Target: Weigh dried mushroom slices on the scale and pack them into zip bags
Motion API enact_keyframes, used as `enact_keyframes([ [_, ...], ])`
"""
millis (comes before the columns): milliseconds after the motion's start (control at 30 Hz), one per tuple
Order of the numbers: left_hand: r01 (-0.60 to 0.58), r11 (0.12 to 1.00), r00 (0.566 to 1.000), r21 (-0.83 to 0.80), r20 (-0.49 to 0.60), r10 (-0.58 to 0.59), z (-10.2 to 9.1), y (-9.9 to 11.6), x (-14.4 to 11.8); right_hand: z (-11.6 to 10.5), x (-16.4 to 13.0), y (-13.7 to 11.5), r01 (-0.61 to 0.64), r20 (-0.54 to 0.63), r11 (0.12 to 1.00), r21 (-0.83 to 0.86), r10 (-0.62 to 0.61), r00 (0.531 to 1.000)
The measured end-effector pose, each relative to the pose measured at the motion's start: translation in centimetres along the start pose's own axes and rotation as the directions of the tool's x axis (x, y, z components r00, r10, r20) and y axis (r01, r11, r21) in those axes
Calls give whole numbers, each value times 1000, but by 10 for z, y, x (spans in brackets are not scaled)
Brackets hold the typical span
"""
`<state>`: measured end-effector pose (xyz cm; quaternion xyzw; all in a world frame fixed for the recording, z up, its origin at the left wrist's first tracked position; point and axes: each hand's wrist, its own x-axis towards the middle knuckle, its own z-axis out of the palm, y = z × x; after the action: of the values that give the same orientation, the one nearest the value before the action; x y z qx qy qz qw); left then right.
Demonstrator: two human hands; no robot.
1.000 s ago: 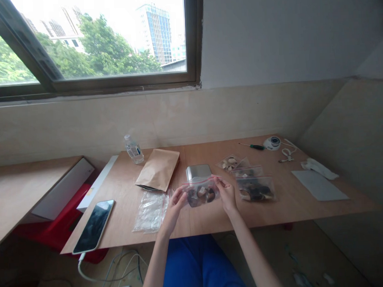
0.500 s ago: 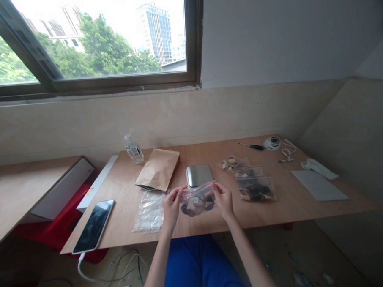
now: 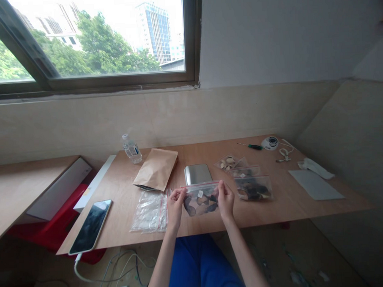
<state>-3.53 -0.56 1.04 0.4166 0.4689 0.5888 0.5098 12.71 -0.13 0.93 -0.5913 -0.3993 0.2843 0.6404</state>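
A clear zip bag [image 3: 201,201] with dark pieces and a small white label inside is stretched between my hands, over the table's front part. My left hand [image 3: 176,205] pinches its upper left corner; my right hand [image 3: 226,199] grips the upper right corner. The red zip line runs straight between them. Just behind the bag lies a silver flat scale-like device [image 3: 198,174]. Left of my left hand is a stack of empty clear zip bags [image 3: 149,211]. Filled zip bags with dark contents [image 3: 253,188] and one with pale pieces [image 3: 228,162] lie to the right.
A brown paper pouch [image 3: 156,169] and a water bottle [image 3: 132,149] stand at the back left. A plugged-in phone [image 3: 91,226] lies at the left edge. A screwdriver [image 3: 254,147], a white dome camera [image 3: 269,143] and white paper [image 3: 315,184] are on the right.
My right hand has moved slightly right, and the bag is now pulled wider and flatter, its zip line level. The view has shifted slightly.
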Motion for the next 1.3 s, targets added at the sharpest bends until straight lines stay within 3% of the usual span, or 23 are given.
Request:
enact_keyframes([
  [200, -25, 1000, 1000, 15, 0, 25, -6, 0, 1, -17, 7, 19, -93, 288, 995, 28, 82, 954],
  [300, -25, 999, 1000, 31, 9, 25, -8, -11, 2, -24, 6, 34, -126, 360, 992, 29, 107, 927],
  [367, -14, 999, 1000, 44, -18, 15, -8, -23, 3, -24, 3, 45, -104, 320, 994, 28, 90, 943],
  [467, -20, 994, 994, 103, -108, 31, -8, -40, 5, -18, 1, 60, -43, 169, 999, -18, 45, 985],
  [600, -41, 987, 984, 156, -164, 67, -8, -51, 8, -9, 5, 72, 4, 77, 997, -76, 2, 997],
  [733, -56, 986, 990, 155, -121, 76, -7, -51, 7, -9, 12, 74, 3, 63, 997, -77, 2, 998],
  [933, -60, 986, 991, 153, -108, 77, -6, -51, 7, -13, 9, 72, 49, 129, 988, -149, -29, 991],
  [1133, -57, 994, 987, 92, -145, 70, -7, -54, 8, -12, 8, 73, 65, 27, 990, -122, -62, 998],
  [1300, -64, 987, 985, 149, -147, 86, -8, -56, 8, -12, 9, 76, 54, -3, 995, -83, -55, 998],
])
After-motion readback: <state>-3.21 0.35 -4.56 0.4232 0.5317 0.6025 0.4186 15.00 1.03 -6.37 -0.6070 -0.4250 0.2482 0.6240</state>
